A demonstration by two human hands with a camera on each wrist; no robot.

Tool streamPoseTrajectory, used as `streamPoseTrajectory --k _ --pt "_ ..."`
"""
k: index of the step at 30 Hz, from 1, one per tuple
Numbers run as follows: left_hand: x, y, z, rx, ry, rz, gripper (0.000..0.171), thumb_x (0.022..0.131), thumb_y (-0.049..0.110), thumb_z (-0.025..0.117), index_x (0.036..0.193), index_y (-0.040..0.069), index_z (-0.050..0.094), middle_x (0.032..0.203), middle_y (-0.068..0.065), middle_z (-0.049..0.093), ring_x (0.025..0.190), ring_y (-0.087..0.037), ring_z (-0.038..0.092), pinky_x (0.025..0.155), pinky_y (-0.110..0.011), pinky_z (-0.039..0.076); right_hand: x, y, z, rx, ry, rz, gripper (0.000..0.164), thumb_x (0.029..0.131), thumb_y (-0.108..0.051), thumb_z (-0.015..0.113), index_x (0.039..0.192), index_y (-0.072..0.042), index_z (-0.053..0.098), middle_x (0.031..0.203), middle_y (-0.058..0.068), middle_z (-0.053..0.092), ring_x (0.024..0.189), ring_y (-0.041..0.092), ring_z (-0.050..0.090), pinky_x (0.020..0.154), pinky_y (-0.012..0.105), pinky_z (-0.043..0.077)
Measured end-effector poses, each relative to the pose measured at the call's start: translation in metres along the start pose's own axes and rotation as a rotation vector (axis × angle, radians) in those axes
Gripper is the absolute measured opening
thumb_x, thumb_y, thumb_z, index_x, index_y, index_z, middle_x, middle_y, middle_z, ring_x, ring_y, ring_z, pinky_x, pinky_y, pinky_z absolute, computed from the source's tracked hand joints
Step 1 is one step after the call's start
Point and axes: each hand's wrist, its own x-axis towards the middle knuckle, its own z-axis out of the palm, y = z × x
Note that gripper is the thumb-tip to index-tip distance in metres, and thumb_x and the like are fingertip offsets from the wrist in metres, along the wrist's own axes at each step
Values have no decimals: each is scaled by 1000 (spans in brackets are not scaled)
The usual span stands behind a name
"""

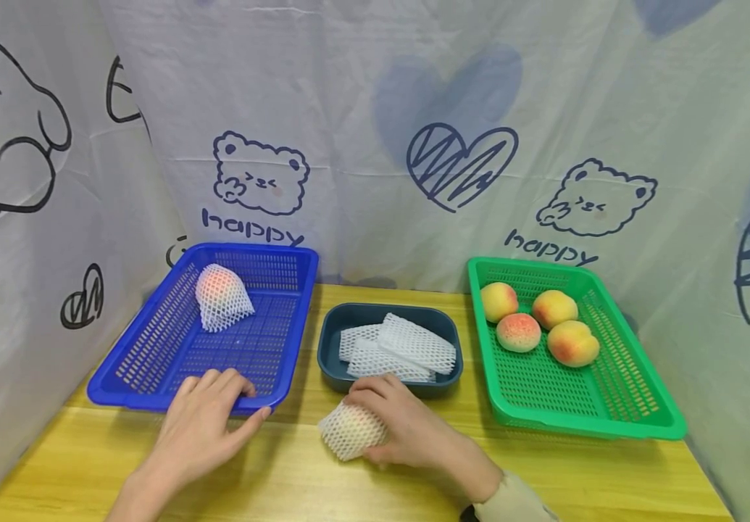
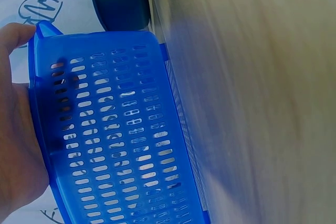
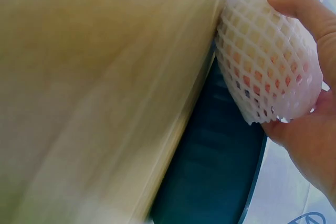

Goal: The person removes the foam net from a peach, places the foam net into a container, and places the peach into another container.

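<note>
My right hand [image 1: 407, 428] grips a peach wrapped in a white foam net [image 1: 351, 431], just in front of the dark blue tray. In the right wrist view, thumb and fingers lie on opposite sides of the netted peach [image 3: 270, 61], its pinkish skin showing through the mesh. Over the near rim of the blue basket [image 1: 153, 399] bends my left hand [image 1: 205, 428], fingers inside and thumb along the rim. The left wrist view shows the hand against the slotted basket wall [image 2: 115, 129]. Another netted peach [image 1: 221, 297] lies inside that basket.
Between the baskets stands the dark blue tray [image 1: 329, 370], holding several flat white foam nets [image 1: 414, 344]. A green basket [image 1: 498, 399] on the right holds several bare peaches [image 1: 573, 344]. Printed cloth [image 1: 375, 145] hangs behind the wooden table [image 1: 283, 478].
</note>
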Motion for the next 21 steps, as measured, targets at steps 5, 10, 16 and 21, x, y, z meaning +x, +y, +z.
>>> streamPoseTrajectory --k 5,10,16,21 --pt "0 0 0 -5 9 1 26 87 43 77 95 21 65 91 11 61 83 -12 51 74 -35 37 1 -2 -2 4 17 -3 74 66 -22 92 133 -14 62 136 2 57 122 22 50 105 39 50" --pt "0 0 0 -7 14 5 27 86 43 78 95 20 66 91 10 61 83 -13 52 74 -34 37 -1 -2 -2 24 13 7 74 65 -22 90 133 -14 62 136 1 56 122 20 49 105 38 50" --pt "1 0 -1 -19 16 -1 27 85 42 79 95 20 66 90 10 61 83 -13 52 74 -34 37 -4 -3 -1 44 42 -22 74 64 -23 89 132 -14 62 134 -2 57 120 18 48 103 35 50" --pt "1 0 -2 -31 13 -3 26 85 42 80 94 22 66 91 11 62 84 -12 53 74 -35 37 -7 -6 -3 36 102 -59 75 61 -22 91 130 -14 63 133 -1 58 121 19 50 102 38 50"
